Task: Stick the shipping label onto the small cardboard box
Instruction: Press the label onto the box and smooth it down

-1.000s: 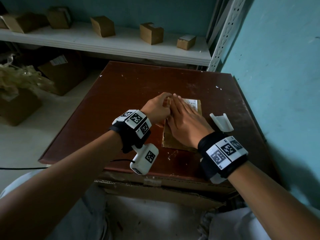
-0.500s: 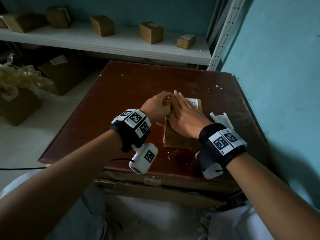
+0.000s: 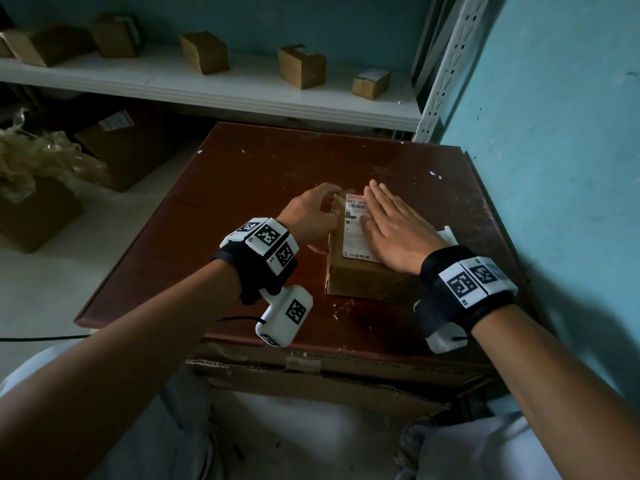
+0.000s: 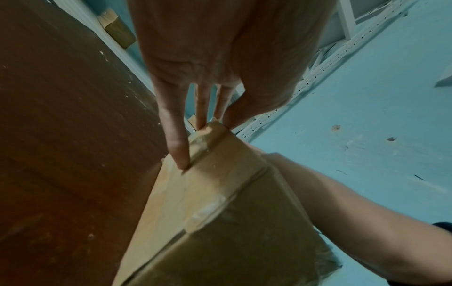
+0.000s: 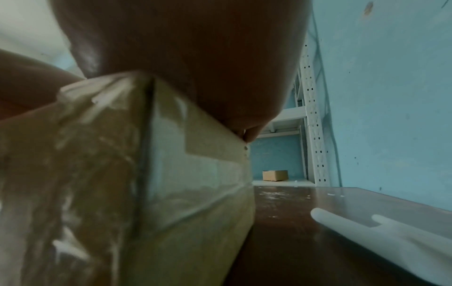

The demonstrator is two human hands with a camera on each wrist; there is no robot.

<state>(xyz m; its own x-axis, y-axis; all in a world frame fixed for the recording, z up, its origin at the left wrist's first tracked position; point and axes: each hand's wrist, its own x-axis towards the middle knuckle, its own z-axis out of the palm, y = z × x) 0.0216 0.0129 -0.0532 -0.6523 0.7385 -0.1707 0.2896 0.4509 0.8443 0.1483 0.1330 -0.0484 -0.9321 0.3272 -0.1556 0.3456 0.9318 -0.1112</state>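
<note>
The small cardboard box [image 3: 363, 275] lies on the brown table [image 3: 259, 174]. A white shipping label [image 3: 355, 233] with a barcode lies flat on its top. My right hand [image 3: 391, 223] rests flat on the label's right part with straight fingers, pressing down. My left hand [image 3: 311, 216] holds the box's far left corner. In the left wrist view its fingers [image 4: 176, 149] lie against the box [image 4: 220, 212] side and the thumb sits on the top edge. The right wrist view shows the palm [image 5: 183, 58] on the box [image 5: 171, 183].
A white strip of backing paper [image 3: 450, 235] lies on the table right of the box, also visible as backing paper [image 5: 391, 241]. A white shelf [image 3: 242, 88] behind carries several small boxes [image 3: 204, 51]. The blue wall [image 3: 554, 168] borders the table's right side.
My right hand has slid to the right across the box top, uncovering the left part of the label. The left hand stays at the box's left edge.
</note>
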